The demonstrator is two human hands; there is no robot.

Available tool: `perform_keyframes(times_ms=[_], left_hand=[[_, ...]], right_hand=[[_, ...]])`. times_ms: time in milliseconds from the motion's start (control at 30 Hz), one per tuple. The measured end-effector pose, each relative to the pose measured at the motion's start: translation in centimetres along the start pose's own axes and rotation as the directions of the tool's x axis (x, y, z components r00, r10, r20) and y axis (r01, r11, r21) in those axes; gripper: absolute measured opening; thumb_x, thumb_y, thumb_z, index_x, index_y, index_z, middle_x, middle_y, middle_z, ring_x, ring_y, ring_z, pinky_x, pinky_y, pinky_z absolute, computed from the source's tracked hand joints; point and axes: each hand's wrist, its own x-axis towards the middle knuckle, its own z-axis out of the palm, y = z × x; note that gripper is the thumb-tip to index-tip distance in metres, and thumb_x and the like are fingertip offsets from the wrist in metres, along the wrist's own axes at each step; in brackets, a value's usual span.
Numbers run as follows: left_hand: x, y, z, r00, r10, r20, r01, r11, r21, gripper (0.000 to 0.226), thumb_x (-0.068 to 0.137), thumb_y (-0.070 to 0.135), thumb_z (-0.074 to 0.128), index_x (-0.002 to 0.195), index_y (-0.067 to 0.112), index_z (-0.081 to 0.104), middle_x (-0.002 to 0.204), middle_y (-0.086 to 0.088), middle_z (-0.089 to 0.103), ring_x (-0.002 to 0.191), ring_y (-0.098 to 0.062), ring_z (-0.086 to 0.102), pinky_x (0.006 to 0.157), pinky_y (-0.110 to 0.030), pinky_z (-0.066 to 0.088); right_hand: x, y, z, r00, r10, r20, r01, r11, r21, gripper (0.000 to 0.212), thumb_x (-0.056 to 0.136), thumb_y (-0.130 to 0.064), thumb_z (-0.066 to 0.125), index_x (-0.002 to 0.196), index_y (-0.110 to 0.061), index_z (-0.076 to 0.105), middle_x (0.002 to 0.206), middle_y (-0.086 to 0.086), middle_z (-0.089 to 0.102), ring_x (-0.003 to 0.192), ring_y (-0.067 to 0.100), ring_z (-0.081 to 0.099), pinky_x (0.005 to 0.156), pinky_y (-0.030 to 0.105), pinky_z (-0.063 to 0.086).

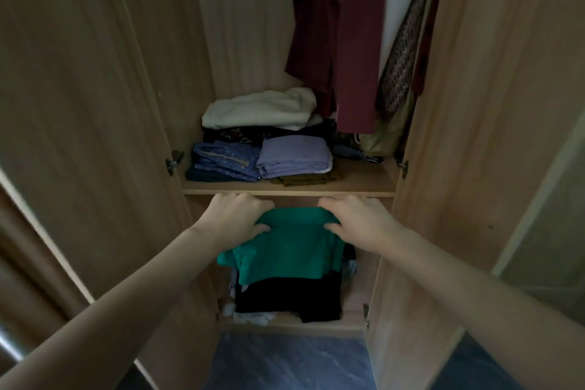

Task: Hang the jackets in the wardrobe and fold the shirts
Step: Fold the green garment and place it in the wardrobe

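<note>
Already well along: a folded green shirt [289, 248] sat on top of a black pile [286, 299] on the lower shelf of the wardrobe [474, 104], both doors open.

Left hand [235, 218]: thumb under the shirt's far-left corner, fingers curled over it, gripping the cloth. Right hand [356, 220]: same hold on the far-right corner. Shirt lay between the two hands, its near edge toward the person. Judged as the placing step, shirt being set down or squared on the pile.

Done, as far as seen: a maroon jacket [345, 41] hung above and beyond the right hand, with a patterned garment [403, 60] hanging just right of it. Left to do: cannot tell; no loose shirts or jackets in view.

Around, left to right: just beyond the left hand, upper shelf [285, 188] with a white fleece [262, 109] on dark clothes, a blue patterned stack [226, 161] in front; between the hands and beyond, a lilac folded piece [296, 155].

In the way: upper shelf edge sat just above both sets of knuckles, so little headroom for lifting. Pale odds of cloth poked out at the pile's left side, and the green shirt's left corner overhung it.
</note>
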Motion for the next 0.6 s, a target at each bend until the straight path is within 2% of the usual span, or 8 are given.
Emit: perform_keyframes(times_ms=[100,167,233,333,400,467,533,600], left_hand=[[3.0,-1.9,1.7,1.0,0.007,-0.001,-0.007,1.0,-0.023,0.034,0.095,0.053,0.046,0.124,0.036,0.047,0.114,0.007,0.063,0.103,-0.022,0.06,0.067,-0.033,0.046],[5.1,-3.5,2.8,1.0,0.003,-0.011,-0.004,0.999,-0.054,0.035,0.094,0.052,0.047,0.126,0.036,0.046,0.117,0.008,0.062,0.104,-0.022,0.06,0.07,-0.035,0.05],[7.3,-5.4,3.7,0.999,0.001,-0.032,-0.003,0.998,-0.07,0.035,0.094,0.051,0.048,0.126,0.035,0.046,0.116,0.008,0.061,0.102,-0.021,0.061,0.071,-0.036,0.051],[11.1,-9.0,4.9,1.0,-0.001,-0.012,0.0,0.995,-0.095,0.032,0.096,0.051,0.047,0.125,0.036,0.045,0.111,0.006,0.061,0.097,-0.022,0.06,0.061,-0.033,0.043],[13.7,-12.0,5.7,1.0,-0.013,-0.003,0.013,0.987,-0.159,0.033,0.095,0.053,0.048,0.125,0.041,0.045,0.11,0.006,0.061,0.098,-0.022,0.06,0.058,-0.033,0.04],[16.6,-15.1,6.6,1.0,-0.009,-0.01,0.007,0.973,-0.232,0.029,0.093,0.053,0.051,0.12,0.046,0.048,0.107,0.01,0.062,0.096,-0.019,0.06,0.058,-0.032,0.043],[19.5,-17.7,7.2,0.999,-0.009,0.031,0.02,0.928,-0.372,0.009,0.092,0.05,0.056,0.101,0.051,0.052,0.094,0.019,0.061,0.085,-0.01,0.059,0.06,-0.033,0.048],[22.3,-19.5,7.5,0.998,0.011,0.065,0.029,0.82,-0.572,0.012,0.091,0.04,0.063,0.085,0.047,0.054,0.084,0.02,0.061,0.075,-0.004,0.059,0.059,-0.031,0.048]], right_hand=[[3.1,1.7,1.5,1.0,-0.009,-0.012,0.009,1.0,-0.014,0.03,0.092,-0.038,0.056,0.118,-0.026,0.049,0.115,-0.004,0.06,0.102,0.023,0.058,0.061,0.033,0.044],[5.4,2.9,2.4,1.0,0.014,-0.017,-0.013,1.0,0.02,0.029,0.091,-0.039,0.056,0.117,-0.026,0.049,0.112,-0.003,0.059,0.101,0.023,0.058,0.06,0.033,0.043],[8.1,4.2,3.4,0.999,0.043,-0.013,-0.042,0.996,0.079,0.027,0.091,-0.04,0.057,0.113,-0.026,0.05,0.108,-0.003,0.058,0.098,0.023,0.058,0.064,0.036,0.049],[13.0,6.3,4.8,0.998,0.064,0.025,-0.068,0.969,0.239,0.029,0.089,-0.039,0.061,0.114,-0.025,0.053,0.108,-0.004,0.055,0.099,0.017,0.053,0.077,0.038,0.05],[16.6,7.5,5.4,0.997,0.062,0.048,-0.076,0.904,0.421,0.023,0.087,-0.035,0.066,0.104,-0.023,0.058,0.101,-0.004,0.054,0.095,0.014,0.051,0.08,0.031,0.047],[19.9,8.6,5.8,0.994,0.074,0.082,-0.107,0.824,0.557,0.014,0.086,-0.025,0.069,0.089,-0.018,0.058,0.089,-0.001,0.058,0.082,0.014,0.055,0.071,0.027,0.043],[22.7,9.4,6.4,0.985,0.134,0.107,-0.171,0.73,0.662,0.013,0.086,-0.018,0.069,0.083,-0.014,0.056,0.081,0.0,0.061,0.073,0.013,0.058,0.063,0.027,0.041],[25.0,10.3,7.4,0.971,0.221,0.09,-0.215,0.643,0.735,0.015,0.084,-0.018,0.069,0.085,-0.014,0.054,0.079,0.001,0.06,0.072,0.014,0.058,0.063,0.03,0.042]])
